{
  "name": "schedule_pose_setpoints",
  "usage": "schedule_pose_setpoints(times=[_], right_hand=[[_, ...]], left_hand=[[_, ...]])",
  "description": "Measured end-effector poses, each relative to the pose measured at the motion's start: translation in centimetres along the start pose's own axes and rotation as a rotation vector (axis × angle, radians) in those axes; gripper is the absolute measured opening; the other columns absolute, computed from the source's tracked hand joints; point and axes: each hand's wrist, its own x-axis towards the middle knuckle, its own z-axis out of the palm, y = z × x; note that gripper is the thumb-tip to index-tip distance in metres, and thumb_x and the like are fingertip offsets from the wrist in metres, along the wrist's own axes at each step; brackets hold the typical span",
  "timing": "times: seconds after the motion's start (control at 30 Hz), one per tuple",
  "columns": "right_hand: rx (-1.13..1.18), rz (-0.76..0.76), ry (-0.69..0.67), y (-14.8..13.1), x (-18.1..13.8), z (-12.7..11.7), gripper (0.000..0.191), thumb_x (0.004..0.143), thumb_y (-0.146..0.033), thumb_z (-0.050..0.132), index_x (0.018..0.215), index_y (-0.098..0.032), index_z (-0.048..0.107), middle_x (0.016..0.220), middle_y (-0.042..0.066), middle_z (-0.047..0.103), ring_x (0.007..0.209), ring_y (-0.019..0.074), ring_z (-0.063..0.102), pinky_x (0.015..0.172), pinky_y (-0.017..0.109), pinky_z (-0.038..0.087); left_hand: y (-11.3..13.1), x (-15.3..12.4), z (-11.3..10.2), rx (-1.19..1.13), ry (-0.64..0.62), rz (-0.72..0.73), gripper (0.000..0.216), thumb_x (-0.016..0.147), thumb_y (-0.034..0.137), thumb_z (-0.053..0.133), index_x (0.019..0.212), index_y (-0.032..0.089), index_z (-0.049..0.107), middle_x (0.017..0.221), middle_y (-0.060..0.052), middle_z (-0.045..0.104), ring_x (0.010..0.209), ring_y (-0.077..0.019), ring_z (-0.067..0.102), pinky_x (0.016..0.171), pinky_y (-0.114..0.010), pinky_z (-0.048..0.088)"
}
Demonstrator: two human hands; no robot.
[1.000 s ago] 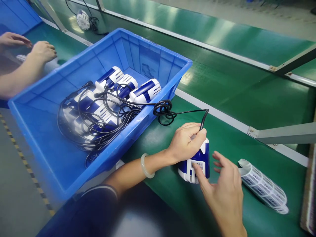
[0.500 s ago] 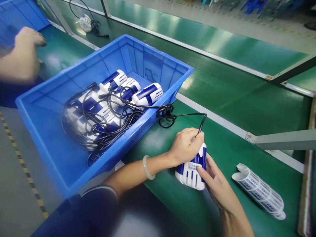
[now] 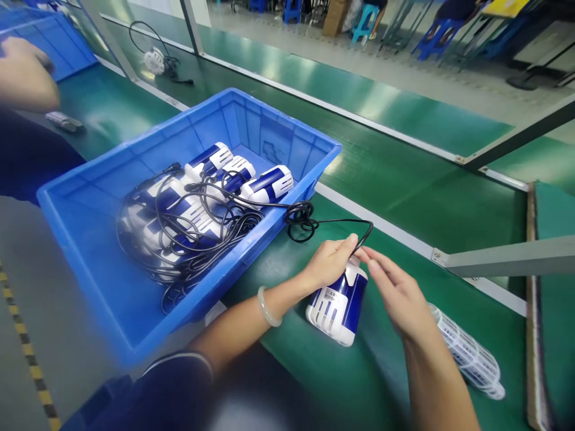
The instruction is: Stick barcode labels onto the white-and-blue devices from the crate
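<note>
A blue-and-white slotted device (image 3: 339, 305), like a small pump, rests on the green work surface with a printed label on its upper side. My left hand (image 3: 335, 260) is closed around its narrow top end, where the black cable (image 3: 345, 220) comes out. My right hand (image 3: 398, 287) has its fingers stretched out, fingertips at the cable and the device's top; whether they press on it is hard to tell. From there the cable runs to a coiled bundle (image 3: 300, 216) at the rim of the blue crate (image 3: 85, 233).
Several similar devices (image 3: 269, 184) with tangled cables lie in the crate. A curled sheet of labels (image 3: 471, 353) sits at right, partly behind my right wrist. Metal frame bars (image 3: 507, 257) cross the bench. At upper left is another person's arm (image 3: 27, 78).
My right hand has left the device's side and moved up to its cable end. The device has turned slightly, showing more of its blue side. My left hand keeps its hold.
</note>
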Motion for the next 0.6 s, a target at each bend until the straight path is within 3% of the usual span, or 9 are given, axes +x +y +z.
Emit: schedule_pose_setpoints(times=[0.13,0.23,0.37,0.47,0.6], right_hand=[[0.226,0.120,-0.104,-2.9,5.1,-0.5,0.045,0.071,-0.062,0.067,0.091,-0.021,0.066,0.110,0.008,0.065,0.115,0.0288,0.053,0.103,0.043,0.039],[0.277,0.125,-0.088,-5.5,7.5,-1.5,0.033,0.075,-0.054,0.062,0.069,-0.022,0.056,0.104,0.010,0.067,0.114,0.0296,0.055,0.092,0.043,0.048],[0.251,0.070,0.085,-8.4,9.6,-5.5,0.030,0.091,-0.035,0.043,0.064,-0.022,0.042,0.124,0.019,0.056,0.124,0.0277,0.047,0.088,0.040,0.048],[0.173,0.010,0.288,-10.0,12.5,-9.1,0.032,0.094,-0.021,0.029,0.063,-0.022,0.035,0.131,0.025,0.048,0.128,0.0260,0.041,0.085,0.039,0.046],[-0.042,-0.062,0.515,-11.4,18.0,-12.2,0.033,0.099,-0.021,0.024,0.082,-0.015,0.052,0.120,0.021,0.054,0.114,0.0228,0.053,0.085,0.037,0.048]], left_hand=[[0.6,0.1,-0.4,0.131,0.005,0.136,0.067,0.095,0.051,0.017,0.079,0.014,0.071,0.088,-0.007,0.070,0.093,-0.0172,0.062,0.093,-0.030,0.044],[0.6,0.1,-0.6,0.250,0.040,0.148,0.068,0.096,0.048,0.014,0.086,0.013,0.071,0.092,-0.008,0.071,0.092,-0.0183,0.063,0.092,-0.032,0.045],[0.4,0.4,-0.9,0.357,0.213,0.252,0.050,0.097,0.040,0.025,0.100,0.013,0.067,0.106,-0.010,0.067,0.103,-0.0188,0.059,0.095,-0.034,0.044],[0.3,0.4,-1.0,0.369,0.281,0.303,0.041,0.096,0.037,0.031,0.101,0.015,0.066,0.108,-0.008,0.066,0.105,-0.0177,0.058,0.096,-0.033,0.044],[0.1,0.3,-0.6,0.396,0.251,0.262,0.040,0.095,0.037,0.033,0.090,0.017,0.067,0.101,-0.006,0.068,0.099,-0.0170,0.059,0.090,-0.032,0.045]])
